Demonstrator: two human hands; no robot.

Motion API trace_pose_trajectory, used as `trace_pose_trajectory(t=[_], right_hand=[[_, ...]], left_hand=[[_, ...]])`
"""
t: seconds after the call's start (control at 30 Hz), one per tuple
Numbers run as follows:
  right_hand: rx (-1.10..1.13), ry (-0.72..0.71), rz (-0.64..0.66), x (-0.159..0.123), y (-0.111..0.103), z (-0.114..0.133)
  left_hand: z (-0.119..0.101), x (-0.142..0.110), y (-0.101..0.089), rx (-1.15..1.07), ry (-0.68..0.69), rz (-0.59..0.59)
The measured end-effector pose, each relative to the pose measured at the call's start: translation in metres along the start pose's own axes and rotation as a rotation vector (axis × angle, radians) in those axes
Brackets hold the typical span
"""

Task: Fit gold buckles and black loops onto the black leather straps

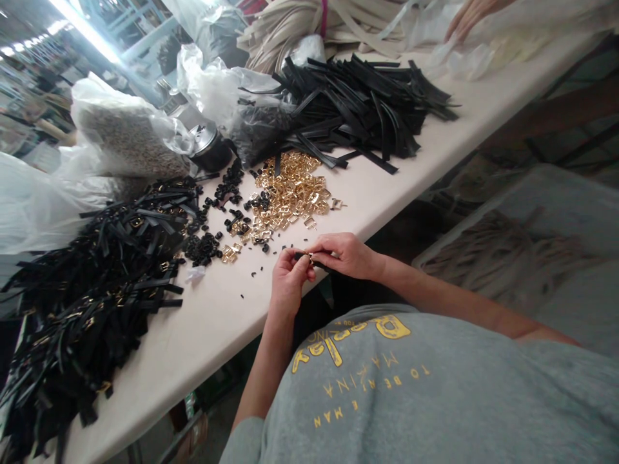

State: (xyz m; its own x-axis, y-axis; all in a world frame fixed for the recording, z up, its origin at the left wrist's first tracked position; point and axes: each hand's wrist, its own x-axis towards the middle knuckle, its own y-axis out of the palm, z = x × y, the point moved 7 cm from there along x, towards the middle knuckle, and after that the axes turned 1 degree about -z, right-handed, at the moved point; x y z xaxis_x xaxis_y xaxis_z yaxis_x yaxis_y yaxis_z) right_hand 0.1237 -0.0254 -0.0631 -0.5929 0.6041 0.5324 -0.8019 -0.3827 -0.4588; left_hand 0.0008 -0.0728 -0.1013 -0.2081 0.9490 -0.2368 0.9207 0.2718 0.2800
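Just past the table's front edge, my left hand (289,276) and my right hand (349,254) meet, both closed in a pinch. Between their fingertips is a black strap (319,265) with a small glint of gold, seemingly a buckle, partly hidden by the fingers. The right fingers lie along the strap, while the left thumb and fingers grip its end near the gold part. Beyond my hands lies a heap of gold buckles (290,193), with piles of small black loops (203,248) to its left.
Black straps (358,103) are heaped at the back of the white table (217,328). Straps with buckles (97,309) cover its left end. Plastic bags (126,129) and a dark metal-topped container (207,145) stand behind. Another person's hand (471,16) reaches in at upper right.
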Motion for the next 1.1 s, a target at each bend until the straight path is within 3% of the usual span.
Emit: trace_pose_trajectory(t=[0.53, 0.73, 1.1], right_hand=[[-0.091, 0.06, 0.009, 0.0, 0.011, 0.002], [-0.043, 0.07, 0.057, 0.001, 0.011, 0.001], [-0.11, 0.051, 0.037, 0.0, 0.008, 0.0]], left_hand=[[0.007, 0.006, -0.011, -0.099, -0.047, -0.103], [0.002, 0.005, -0.01, -0.068, 0.008, -0.063], [0.011, 0.007, -0.013, -0.106, -0.056, -0.01]])
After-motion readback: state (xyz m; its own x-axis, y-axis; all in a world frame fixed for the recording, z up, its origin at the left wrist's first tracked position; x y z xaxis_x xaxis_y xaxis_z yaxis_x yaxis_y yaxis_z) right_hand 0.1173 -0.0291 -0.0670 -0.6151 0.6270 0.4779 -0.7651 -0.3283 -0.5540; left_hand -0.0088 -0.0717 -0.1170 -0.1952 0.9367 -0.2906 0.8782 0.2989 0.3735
